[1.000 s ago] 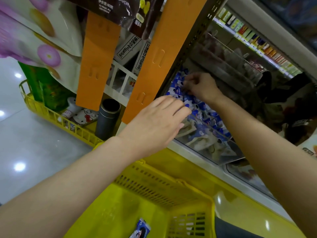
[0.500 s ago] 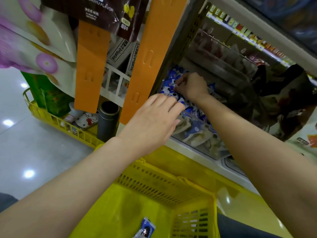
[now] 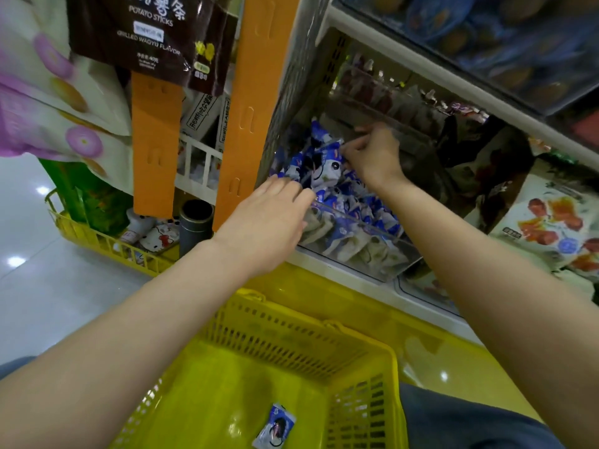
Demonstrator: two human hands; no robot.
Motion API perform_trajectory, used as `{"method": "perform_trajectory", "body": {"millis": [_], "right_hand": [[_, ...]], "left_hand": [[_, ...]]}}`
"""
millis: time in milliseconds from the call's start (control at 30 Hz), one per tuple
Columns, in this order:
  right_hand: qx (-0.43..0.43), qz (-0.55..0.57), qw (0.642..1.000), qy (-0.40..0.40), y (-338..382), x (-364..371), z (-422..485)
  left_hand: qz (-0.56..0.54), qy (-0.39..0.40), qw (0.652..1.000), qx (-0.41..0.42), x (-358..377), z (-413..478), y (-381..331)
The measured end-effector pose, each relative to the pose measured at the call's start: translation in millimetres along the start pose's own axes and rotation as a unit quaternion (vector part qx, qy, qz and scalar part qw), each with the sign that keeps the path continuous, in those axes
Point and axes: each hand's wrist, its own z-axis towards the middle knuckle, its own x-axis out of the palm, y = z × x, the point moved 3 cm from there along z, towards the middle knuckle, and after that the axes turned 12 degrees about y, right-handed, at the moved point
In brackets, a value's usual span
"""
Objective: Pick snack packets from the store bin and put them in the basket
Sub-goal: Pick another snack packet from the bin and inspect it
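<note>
Above the yellow basket [image 3: 324,351], right grip [image 3: 369,157] pinches a seemingly light, slippery snack packet [image 3: 327,168] by its corner; left grip [image 3: 269,218] hovers flat, empty

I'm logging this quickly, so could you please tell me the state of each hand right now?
Left hand: open, fingers stretched over the bin, holding nothing visible.
Right hand: closed, pinching a blue-and-white snack packet.

Head-worn, close, down over basket [image 3: 291,328]
</note>
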Motion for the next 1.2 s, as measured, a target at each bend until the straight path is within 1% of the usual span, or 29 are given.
{"method": "perform_trajectory", "body": {"millis": [100,200,300,367,400,433,467,533,567,600,633,700,733,800,833,867,900,967,1033,1067,1133,1167,1200], "right_hand": [[0.011,0.031,0.999,-0.023,3.1,4.2,0.1],[-0.036,0.052,0.995,-0.082,14.2,1.5,-9.7],[-0.098,0.082,0.982,-0.139,27.4,-11.3,-36.3],[-0.13,0.122,0.975,-0.134,34.1,-18.0,-59.8],[-0.134,0.143,0.973,-0.122,36.5,-19.8,-72.1],[-0.129,0.167,0.972,-0.104,37.5,-20.2,-84.2],[-0.12,0.195,0.97,-0.079,37.2,-18.8,-96.7],[-0.093,0.254,0.963,-0.009,33.0,-9.8,-121.9],[-0.074,0.271,0.959,0.031,28.4,-2.5,-134.5],[-0.05,0.286,0.955,0.066,22.6,5.9,-146.4],[-0.02,0.305,0.948,0.092,15.5,14.8,-157.1],[0.052,0.36,0.923,0.125,0.2,31.5,-173.7],[0.087,0.381,0.909,0.142,-6.5,38.6,-180.0],[0.137,0.386,0.894,0.184,-18.2,51.4,-190.7],[0.145,0.374,0.893,0.203,-23.0,57.7,-195.3],[0.145,0.36,0.896,0.216,-27.2,63.1,-199.2],[0.143,0.348,0.9,0.22,-31.1,67.7,-201.9],[0.141,0.33,0.909,0.213,-37.1,73.4,-204.6],[0.145,0.31,0.918,0.203,-43.0,77.0,-206.1],[0.148,0.303,0.92,0.2,-46.4,78.8,-207.2],[0.143,0.294,0.924,0.199,-52.0,82.2,-210.4],[0.133,0.287,0.928,0.198,-53.7,83.2,-212.1],[0.119,0.276,0.934,0.194,-54.8,83.5,-213.6]], "left_hand": [[-0.006,0.006,1.0,0.002,-1.2,-0.9,0.4],[-0.049,-0.004,0.999,0.006,-1.0,-3.6,-0.6],[-0.177,-0.036,0.983,-0.005,-2.3,-12.5,-4.4],[-0.275,-0.068,0.958,-0.034,-4.6,-20.5,-8.2],[-0.334,-0.08,0.937,-0.057,-5.6,-23.3,-9.5],[-0.405,-0.081,0.907,-0.083,-6.0,-25.2,-10.8],[-0.485,-0.067,0.865,-0.106,-5.6,-26.6,-12.6],[-0.64,-0.014,0.758,-0.129,-2.5,-28.5,-18.1],[-0.683,0.019,0.718,-0.134,0.4,-30.1,-22.5],[-0.701,0.046,0.699,-0.133,4.6,-33.1,-26.6],[-0.706,0.06,0.692,-0.135,9.7,-37.2,-29.7],[-0.698,0.066,0.696,-0.155,22.8,-47.7,-32.2],[-0.686,0.062,0.706,-0.166,29.8,-53.0,-32.7],[-0.637,0.071,0.747,-0.179,44.0,-61.5,-33.5],[-0.612,0.088,0.766,-0.178,51.1,-65.1,-34.2],[-0.596,0.107,0.777,-0.174,57.6,-68.5,-35.0],[-0.59,0.122,0.78,-0.17,62.8,-71.3,-35.7],[-0.595,0.135,0.775,-0.167,71.0,-74.8,-36.0],[-0.606,0.127,0.765,-0.177,77.2,-74.7,-36.7],[-0.619,0.114,0.753,-0.19,78.9,-74.8,-37.8],[-0.658,0.087,0.716,-0.218,80.8,-74.4,-41.6],[-0.665,0.074,0.708,-0.225,81.7,-74.6,-43.6],[-0.663,0.066,0.709,-0.23,82.6,-75.3,-45.3]]}}
